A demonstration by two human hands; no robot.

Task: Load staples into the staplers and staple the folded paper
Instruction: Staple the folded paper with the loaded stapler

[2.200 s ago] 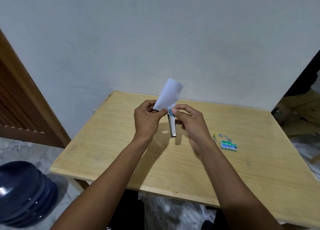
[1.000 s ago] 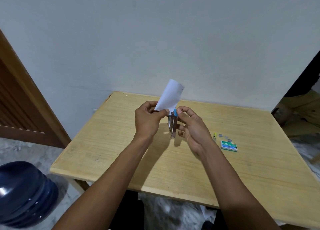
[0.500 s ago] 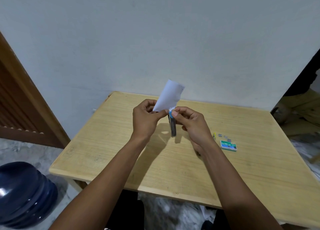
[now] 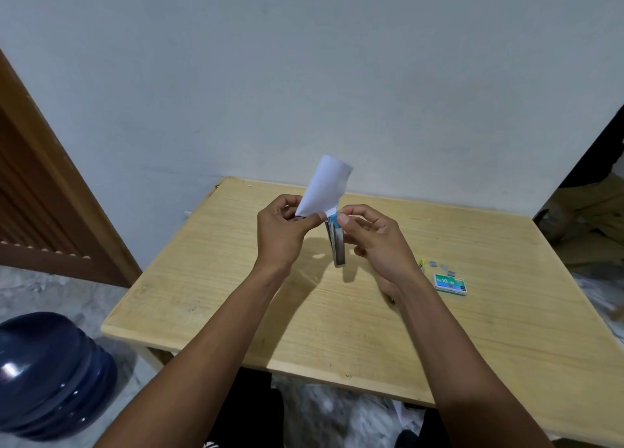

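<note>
**Exposure:** moderately dim, even, cool cast. The wall (image 4: 337, 76) is a flat grey-blue.

**Source:** out of frame; shadows suggest it is high, toward 11 o'clock.

**Shadows:** soft-edged. The stapler (image 4: 338, 245), held by the right hand (image 4: 378, 241), throws a small patch on the table (image 4: 202, 295) toward 5 o'clock. A broader patch lies below the left hand (image 4: 280, 235).

**Brightest item:** the paper (image 4: 326, 187), pale bluish-white.

**Glare:** small specular spots on the dark blue container (image 4: 50, 376) at 8 o'clock.

**Blur:** the floor (image 4: 337, 410) at 6 o'clock is smeared.

**Distortion:** wide-angle. The door frame (image 4: 67, 191) at 9 o'clock leans and the table edges splay.

**Darkest:** the doorway (image 4: 604, 150) at 3 o'clock, underexposed.
</note>
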